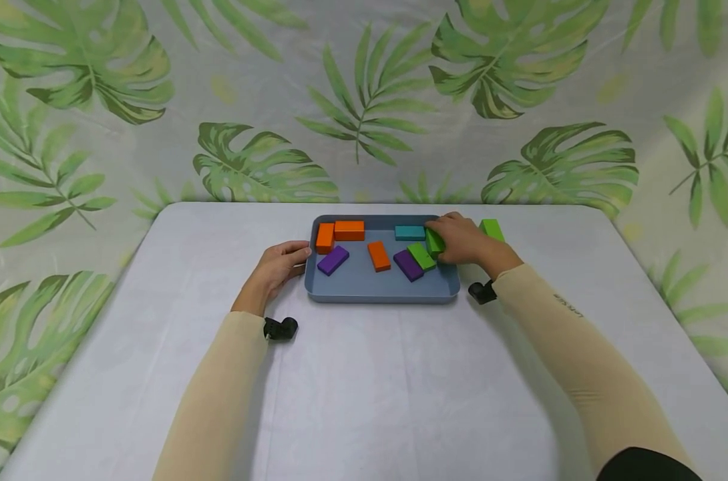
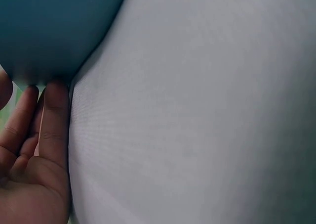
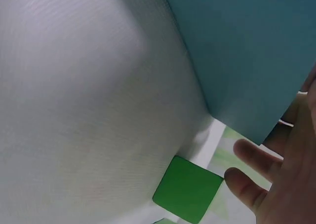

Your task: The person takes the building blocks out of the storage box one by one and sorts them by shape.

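A grey-blue tray [image 1: 352, 291] lies on the table. My left hand [image 1: 278, 267] touches its left side with fairly straight fingers, seen against the tray's outer wall in the left wrist view. Over the tray's right rim reaches my right hand [image 1: 465, 239], its fingertips gripping a green block [image 1: 434, 242] at the right end; the wall hides this hold in the right wrist view. Beside that block are another green block [image 1: 421, 256], a purple block [image 1: 408, 265] and a teal block [image 1: 409, 233]. Orange blocks [image 1: 348, 230] and a second purple block [image 1: 333, 260] lie farther left.
Outside the tray, a green block [image 3: 187, 189] stands on the table just beyond my right hand. The white cloth-covered table [image 1: 352, 387] extends in front of the tray. A leaf-patterned curtain [image 1: 364, 100] hangs behind the table's far edge.
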A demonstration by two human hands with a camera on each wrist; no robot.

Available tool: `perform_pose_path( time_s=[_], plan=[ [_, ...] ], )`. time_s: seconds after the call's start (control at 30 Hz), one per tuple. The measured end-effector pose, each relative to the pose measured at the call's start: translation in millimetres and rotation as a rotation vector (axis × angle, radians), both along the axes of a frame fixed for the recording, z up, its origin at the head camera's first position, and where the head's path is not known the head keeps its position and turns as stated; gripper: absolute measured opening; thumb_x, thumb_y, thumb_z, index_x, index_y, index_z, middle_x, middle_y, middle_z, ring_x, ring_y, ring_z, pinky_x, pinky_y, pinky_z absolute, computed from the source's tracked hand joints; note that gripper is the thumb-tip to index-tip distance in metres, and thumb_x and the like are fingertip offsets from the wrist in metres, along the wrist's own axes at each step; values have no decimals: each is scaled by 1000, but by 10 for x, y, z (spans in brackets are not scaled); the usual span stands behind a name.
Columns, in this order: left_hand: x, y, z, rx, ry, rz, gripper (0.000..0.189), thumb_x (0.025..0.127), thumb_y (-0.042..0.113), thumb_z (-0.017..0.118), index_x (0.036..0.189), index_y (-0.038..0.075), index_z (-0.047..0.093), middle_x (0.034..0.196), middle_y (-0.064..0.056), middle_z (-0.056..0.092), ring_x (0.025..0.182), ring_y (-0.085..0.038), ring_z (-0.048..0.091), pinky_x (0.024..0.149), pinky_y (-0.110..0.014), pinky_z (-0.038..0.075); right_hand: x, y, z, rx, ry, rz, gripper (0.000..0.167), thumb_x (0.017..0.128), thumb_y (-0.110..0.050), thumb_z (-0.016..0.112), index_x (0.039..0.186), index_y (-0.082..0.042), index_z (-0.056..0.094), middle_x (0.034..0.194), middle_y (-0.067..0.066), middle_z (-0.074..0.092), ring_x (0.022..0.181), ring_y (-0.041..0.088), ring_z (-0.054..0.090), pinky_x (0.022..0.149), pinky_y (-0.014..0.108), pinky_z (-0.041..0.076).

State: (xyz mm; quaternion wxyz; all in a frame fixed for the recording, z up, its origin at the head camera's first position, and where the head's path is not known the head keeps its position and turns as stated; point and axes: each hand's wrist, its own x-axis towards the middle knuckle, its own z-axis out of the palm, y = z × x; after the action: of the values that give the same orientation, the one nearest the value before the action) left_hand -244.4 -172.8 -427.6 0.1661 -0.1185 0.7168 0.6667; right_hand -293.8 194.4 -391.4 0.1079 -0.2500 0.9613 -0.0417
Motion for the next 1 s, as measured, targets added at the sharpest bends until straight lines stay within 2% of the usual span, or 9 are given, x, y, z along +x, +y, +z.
perform_pose_path(
  time_s=[0.47,0.8,1.0],
  plan=[
    [-8,0,-5,2,3,9,45,100,19,59,142,6,51,146,-13,50,133,-24,50,116,-37,45,9,23,29,-35,9,11,71,84,-17,73,147,-3,45,144,24,51,138,45,35,108,67,39],
    [-44,35,3,12,12,18,44,101,17,59,142,5,52,148,-13,49,132,-24,51,115,-36,46,-51,152,166,-187,30,-13,76,79,-18,79,146,-2,46,143,23,53,134,44,43,112,63,37],
    [-52,42,-18,7,8,20,46,100,18,59,144,6,51,149,-13,48,134,-25,50,115,-36,46,-67,228,243,-271,-42,-43,78,83,-17,77,150,-3,39,150,23,44,138,43,41,114,62,38]
  ],
)
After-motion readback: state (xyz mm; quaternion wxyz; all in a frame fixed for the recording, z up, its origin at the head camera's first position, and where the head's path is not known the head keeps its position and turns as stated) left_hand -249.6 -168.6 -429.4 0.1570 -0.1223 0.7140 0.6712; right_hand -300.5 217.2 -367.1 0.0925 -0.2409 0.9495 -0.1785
